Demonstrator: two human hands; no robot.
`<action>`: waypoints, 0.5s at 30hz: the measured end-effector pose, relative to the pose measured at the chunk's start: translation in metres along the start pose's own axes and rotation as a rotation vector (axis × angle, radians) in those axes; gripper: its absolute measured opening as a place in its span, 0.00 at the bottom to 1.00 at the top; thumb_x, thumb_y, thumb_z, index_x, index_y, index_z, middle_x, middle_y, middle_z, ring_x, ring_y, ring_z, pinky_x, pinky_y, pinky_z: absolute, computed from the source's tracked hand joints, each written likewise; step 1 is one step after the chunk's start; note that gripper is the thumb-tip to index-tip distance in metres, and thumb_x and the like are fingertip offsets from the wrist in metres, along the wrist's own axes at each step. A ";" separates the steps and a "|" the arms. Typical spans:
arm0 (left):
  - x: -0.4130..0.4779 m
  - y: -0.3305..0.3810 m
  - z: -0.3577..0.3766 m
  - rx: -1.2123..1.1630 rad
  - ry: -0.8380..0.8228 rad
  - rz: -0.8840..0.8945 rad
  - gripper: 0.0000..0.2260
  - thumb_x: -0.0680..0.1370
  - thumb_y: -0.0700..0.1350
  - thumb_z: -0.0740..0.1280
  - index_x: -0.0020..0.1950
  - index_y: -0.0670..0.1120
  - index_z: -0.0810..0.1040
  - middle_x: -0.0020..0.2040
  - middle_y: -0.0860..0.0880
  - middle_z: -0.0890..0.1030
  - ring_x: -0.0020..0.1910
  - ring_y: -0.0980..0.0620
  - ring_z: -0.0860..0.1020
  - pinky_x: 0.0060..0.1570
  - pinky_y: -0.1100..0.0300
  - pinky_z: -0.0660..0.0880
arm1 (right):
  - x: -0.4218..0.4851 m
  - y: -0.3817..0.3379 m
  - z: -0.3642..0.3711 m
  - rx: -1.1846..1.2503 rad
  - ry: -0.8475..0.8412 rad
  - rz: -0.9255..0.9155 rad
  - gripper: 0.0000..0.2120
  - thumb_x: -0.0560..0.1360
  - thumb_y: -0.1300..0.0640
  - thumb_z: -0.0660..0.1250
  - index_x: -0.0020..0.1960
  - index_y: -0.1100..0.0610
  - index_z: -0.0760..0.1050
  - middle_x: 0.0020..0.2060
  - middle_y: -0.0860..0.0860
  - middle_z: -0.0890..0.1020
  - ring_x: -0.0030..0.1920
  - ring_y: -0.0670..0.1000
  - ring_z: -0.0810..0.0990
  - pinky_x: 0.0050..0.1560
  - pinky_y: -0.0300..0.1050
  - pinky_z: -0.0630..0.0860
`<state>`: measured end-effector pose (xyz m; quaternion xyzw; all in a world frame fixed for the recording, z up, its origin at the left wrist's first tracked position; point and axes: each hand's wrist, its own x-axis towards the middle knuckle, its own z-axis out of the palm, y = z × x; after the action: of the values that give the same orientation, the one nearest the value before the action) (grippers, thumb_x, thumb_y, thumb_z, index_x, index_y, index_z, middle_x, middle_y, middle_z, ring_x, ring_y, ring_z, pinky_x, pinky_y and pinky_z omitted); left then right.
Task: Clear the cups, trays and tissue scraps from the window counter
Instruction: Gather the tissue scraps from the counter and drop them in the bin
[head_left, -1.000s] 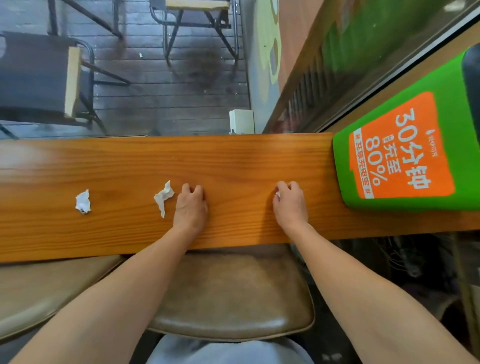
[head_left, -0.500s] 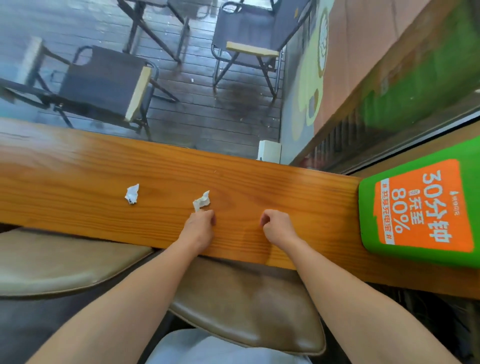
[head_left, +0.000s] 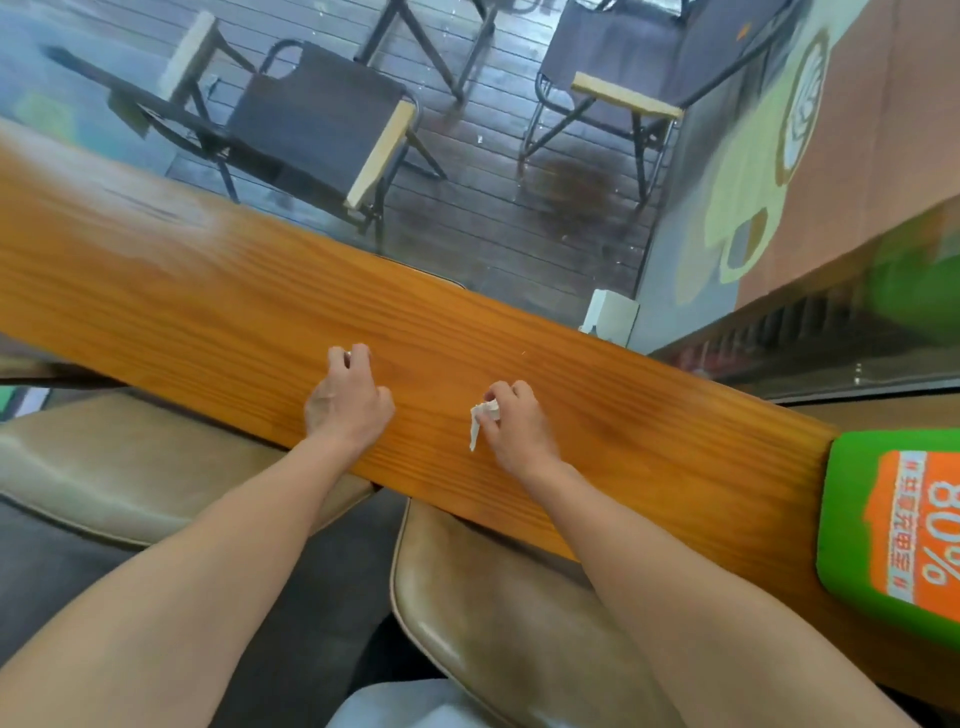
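Item: tissue scrap (head_left: 482, 415), pinched in right hand (head_left: 519, 428), just above the surface (head_left: 208, 312). Left hand (head_left: 348, 400): fingers curled on the wood (whether round anything, cannot tell). No cups or trays visible, so this stretch is probably nearly cleared.

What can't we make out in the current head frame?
1. Head view: whatever lies under the left hand; its curled fingers cover it, and only a whitish speck shows.
2. Head view: part of the tissue scrap, hidden inside the right hand and its grip.
3. Head view: the green sign, cut off by the right edge.
4. Head view: the left end of the counter, smeared by motion blur.
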<state>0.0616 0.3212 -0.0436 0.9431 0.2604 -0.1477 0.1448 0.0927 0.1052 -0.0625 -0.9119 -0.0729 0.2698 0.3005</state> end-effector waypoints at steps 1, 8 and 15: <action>0.006 -0.002 0.002 -0.003 0.042 -0.011 0.14 0.77 0.47 0.64 0.60 0.49 0.66 0.57 0.44 0.69 0.34 0.46 0.72 0.34 0.53 0.69 | 0.002 0.000 0.005 -0.010 0.027 -0.002 0.12 0.79 0.52 0.67 0.61 0.52 0.73 0.53 0.50 0.72 0.46 0.51 0.74 0.42 0.46 0.77; 0.025 -0.007 0.025 0.045 -0.027 -0.111 0.20 0.81 0.48 0.62 0.70 0.55 0.58 0.67 0.40 0.61 0.48 0.39 0.76 0.45 0.46 0.77 | 0.003 0.009 0.030 -0.115 0.034 0.014 0.27 0.70 0.50 0.77 0.64 0.52 0.69 0.53 0.49 0.65 0.51 0.51 0.72 0.45 0.45 0.77; 0.008 -0.011 0.033 -0.053 -0.118 -0.085 0.17 0.77 0.32 0.58 0.61 0.48 0.63 0.59 0.43 0.62 0.39 0.43 0.71 0.36 0.49 0.70 | -0.004 0.017 0.032 -0.163 0.017 -0.012 0.23 0.75 0.50 0.72 0.66 0.52 0.69 0.58 0.54 0.66 0.55 0.53 0.72 0.51 0.48 0.79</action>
<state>0.0560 0.3226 -0.0785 0.9166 0.2952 -0.2023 0.1785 0.0721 0.1065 -0.0924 -0.9352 -0.0975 0.2535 0.2274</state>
